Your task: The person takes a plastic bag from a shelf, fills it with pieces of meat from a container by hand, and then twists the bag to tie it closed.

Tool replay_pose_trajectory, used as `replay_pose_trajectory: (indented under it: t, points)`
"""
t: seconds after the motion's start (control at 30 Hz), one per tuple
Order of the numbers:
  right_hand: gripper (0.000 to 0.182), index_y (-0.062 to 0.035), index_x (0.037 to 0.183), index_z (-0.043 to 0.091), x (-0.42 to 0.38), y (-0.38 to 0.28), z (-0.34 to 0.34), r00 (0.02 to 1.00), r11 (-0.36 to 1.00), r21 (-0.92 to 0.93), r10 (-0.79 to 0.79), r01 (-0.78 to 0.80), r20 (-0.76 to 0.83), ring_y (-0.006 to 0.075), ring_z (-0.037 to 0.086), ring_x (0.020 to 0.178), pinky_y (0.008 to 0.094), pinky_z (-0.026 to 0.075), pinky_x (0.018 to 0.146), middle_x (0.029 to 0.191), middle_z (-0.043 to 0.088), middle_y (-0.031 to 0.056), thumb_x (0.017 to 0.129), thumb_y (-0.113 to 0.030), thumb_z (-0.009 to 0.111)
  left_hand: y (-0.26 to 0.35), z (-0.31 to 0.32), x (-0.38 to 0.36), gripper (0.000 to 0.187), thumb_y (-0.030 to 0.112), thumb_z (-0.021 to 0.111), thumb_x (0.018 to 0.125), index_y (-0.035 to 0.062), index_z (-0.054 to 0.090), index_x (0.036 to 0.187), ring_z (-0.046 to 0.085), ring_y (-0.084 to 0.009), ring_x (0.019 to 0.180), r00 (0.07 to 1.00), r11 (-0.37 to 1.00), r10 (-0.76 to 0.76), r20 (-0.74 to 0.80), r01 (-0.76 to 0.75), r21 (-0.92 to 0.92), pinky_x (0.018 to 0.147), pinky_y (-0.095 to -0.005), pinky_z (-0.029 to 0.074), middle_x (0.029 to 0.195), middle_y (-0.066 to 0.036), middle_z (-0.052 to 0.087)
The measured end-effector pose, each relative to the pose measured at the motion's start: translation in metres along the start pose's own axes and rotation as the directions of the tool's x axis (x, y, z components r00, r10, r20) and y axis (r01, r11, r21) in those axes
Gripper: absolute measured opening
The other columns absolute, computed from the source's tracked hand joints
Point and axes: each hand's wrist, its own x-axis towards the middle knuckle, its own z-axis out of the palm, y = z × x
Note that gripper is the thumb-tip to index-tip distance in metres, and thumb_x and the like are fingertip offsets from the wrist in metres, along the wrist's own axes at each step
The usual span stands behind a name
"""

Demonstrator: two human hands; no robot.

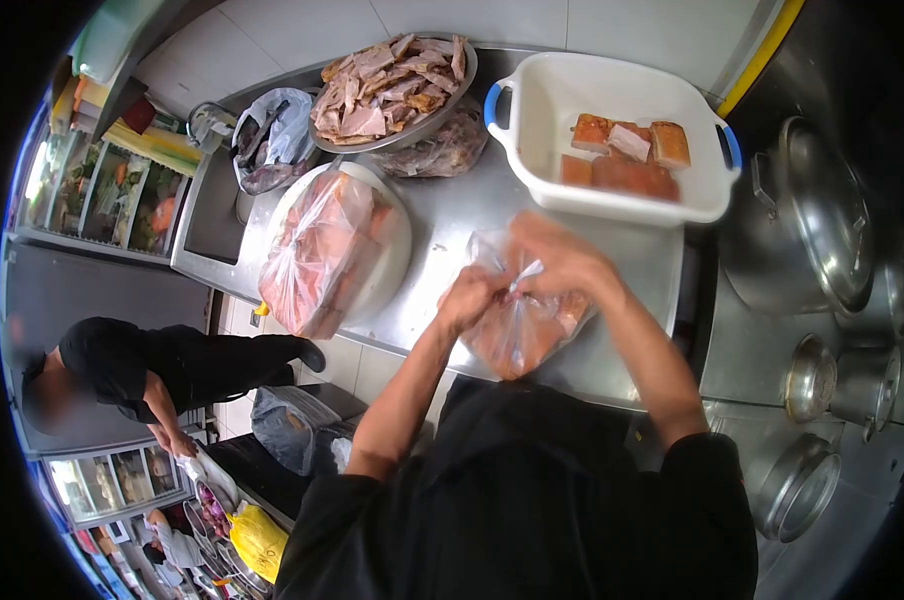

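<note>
A clear plastic bag [517, 335] with orange-brown pieces of meat inside sits near the front edge of the steel counter, right before me. Its top is gathered into a twisted neck. My left hand [469, 298] is closed on the left side of that neck. On the other side, my right hand [562, 257] is at the bag's top, its thumb and fingers around the gathered plastic; motion blurs its fingertips. A white twisted end of the plastic [529, 270] sticks up between the two hands.
Behind the bag is a white tub [612, 205] holding several browned meat blocks. A metal bowl of cut meat [387, 90] stands back left. Another filled plastic bag [322, 245] rests on a round white container. Large pot [807, 220] at right. Another person [142, 370] stands at left.
</note>
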Motion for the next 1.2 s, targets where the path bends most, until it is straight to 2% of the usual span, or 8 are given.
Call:
replay_pose_trajectory:
  t: [0.13, 0.23, 0.33, 0.47, 0.63, 0.73, 1.0, 1.2]
  points:
    - [0.029, -0.0029, 0.089, 0.074, -0.012, -0.009, -0.002, 0.952, 0.933, 0.253, 0.199, -0.257, 0.231, 0.0290, 0.069, 0.084, 0.0403, 0.053, 0.080, 0.096, 0.072, 0.0172, 0.085, -0.032, 0.072, 0.015, 0.005, -0.014, 0.017, 0.008, 0.070, 0.094, -0.0082, 0.068, 0.096, 0.068, -0.0164, 0.076, 0.995, 0.933, -0.068, 0.072, 0.089, -0.348, 0.064, -0.0248, 0.055, 0.085, -0.011, 0.070]
    - [0.026, -0.0030, 0.090, 0.073, -0.019, -0.003, 0.019, 0.984, 0.863, 0.475, 0.166, -0.174, 0.060, 0.0196, 0.067, 0.077, 0.0326, 0.051, 0.073, 0.089, 0.071, 0.0123, 0.083, -0.027, 0.076, 0.009, 0.002, -0.014, 0.017, 0.005, 0.067, 0.095, -0.0082, 0.065, 0.105, 0.070, -0.0186, 0.079, 0.994, 0.908, -0.069, 0.084, 0.098, -0.407, 0.067, -0.0274, 0.059, 0.092, -0.012, 0.070]
    - [0.019, -0.0031, 0.090, 0.072, -0.025, -0.001, 0.042, 0.989, 0.623, 0.781, 0.095, 0.031, -0.115, 0.0122, 0.063, 0.073, 0.0280, 0.049, 0.069, 0.081, 0.066, 0.0061, 0.079, -0.016, 0.080, -0.008, -0.006, -0.010, 0.021, 0.005, 0.065, 0.095, -0.0072, 0.063, 0.112, 0.070, -0.0192, 0.082, 0.991, 0.855, -0.047, 0.126, 0.105, -0.507, 0.075, -0.0294, 0.061, 0.095, -0.013, 0.070]
    - [0.019, -0.0018, 0.089, 0.072, -0.026, 0.025, 0.079, 0.966, 0.662, 0.750, 0.189, 0.006, -0.175, 0.0092, 0.061, 0.074, 0.0272, 0.050, 0.069, 0.078, 0.062, 0.0026, 0.074, -0.007, 0.081, -0.002, -0.003, -0.013, 0.025, 0.007, 0.067, 0.095, -0.0066, 0.062, 0.116, 0.070, -0.0189, 0.086, 0.986, 0.834, -0.045, 0.163, 0.127, -0.537, 0.081, -0.0292, 0.060, 0.097, -0.012, 0.070]
    - [0.018, -0.0014, 0.091, 0.076, -0.028, 0.032, 0.083, 0.972, 0.731, 0.682, 0.155, 0.009, -0.179, 0.0167, 0.068, 0.077, 0.0316, 0.054, 0.073, 0.086, 0.072, 0.0088, 0.073, -0.006, 0.078, -0.002, -0.015, -0.006, 0.027, 0.007, 0.069, 0.093, -0.0062, 0.063, 0.116, 0.069, -0.0191, 0.089, 0.974, 0.899, -0.087, 0.208, 0.166, -0.405, 0.082, -0.0295, 0.059, 0.100, -0.013, 0.070]
    - [0.019, -0.0032, 0.092, 0.078, -0.030, 0.019, 0.062, 0.956, 0.891, 0.436, 0.011, 0.124, -0.293, 0.0217, 0.070, 0.078, 0.0337, 0.055, 0.073, 0.088, 0.074, 0.0119, 0.074, -0.006, 0.077, 0.004, -0.016, -0.003, 0.027, 0.005, 0.071, 0.091, -0.0061, 0.064, 0.114, 0.070, -0.0198, 0.090, 0.971, 0.922, -0.104, 0.215, 0.175, -0.346, 0.082, -0.0297, 0.059, 0.101, -0.014, 0.070]
    - [0.015, -0.0003, 0.088, 0.075, -0.022, 0.031, 0.060, 0.985, 0.879, 0.476, 0.085, -0.005, -0.147, 0.0187, 0.066, 0.069, 0.0309, 0.052, 0.064, 0.076, 0.071, 0.0122, 0.076, -0.008, 0.077, 0.018, -0.019, 0.003, 0.019, 0.002, 0.081, 0.079, -0.0056, 0.074, 0.095, 0.070, -0.0189, 0.083, 0.994, 0.992, -0.042, 0.104, 0.029, 0.121, 0.082, -0.0299, 0.058, 0.092, -0.013, 0.074]
    - [0.015, 0.0023, 0.085, 0.072, -0.020, 0.020, 0.050, 0.976, 0.861, 0.483, 0.210, -0.158, -0.055, 0.0159, 0.064, 0.064, 0.0313, 0.050, 0.060, 0.072, 0.069, 0.0123, 0.074, -0.008, 0.074, 0.018, -0.012, 0.007, 0.015, 0.001, 0.080, 0.070, 0.0011, 0.076, 0.085, 0.066, -0.0143, 0.072, 0.995, 0.873, 0.098, -0.001, -0.085, 0.481, 0.067, -0.0298, 0.053, 0.082, -0.007, 0.074]
